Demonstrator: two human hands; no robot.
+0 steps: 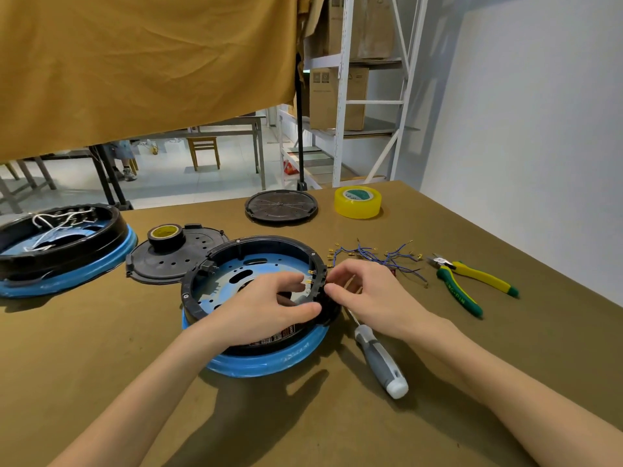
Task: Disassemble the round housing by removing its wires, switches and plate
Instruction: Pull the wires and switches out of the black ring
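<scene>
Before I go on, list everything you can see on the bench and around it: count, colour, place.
round housing: 1, black on blue, bench centre
second housing: 1, black on blue, white wires inside, far left
perforated cover: 1, black, behind housing
black tape roll: 1, on that cover
round plate: 1, dark, far edge
yellow tape roll: 1, far edge
loose wires: several, blue, right of housing
pliers: 1, yellow-green, right
screwdriver: 1, grey-white, near right
shelving: 1, white, holding cardboard boxes, behind
left hand: inside housing rim
right hand: pinching at rim

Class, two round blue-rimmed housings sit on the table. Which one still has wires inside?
The far-left housing: white wires lie inside it. The housing under the hands shows none; its blue wires lie loose on the table.
</scene>
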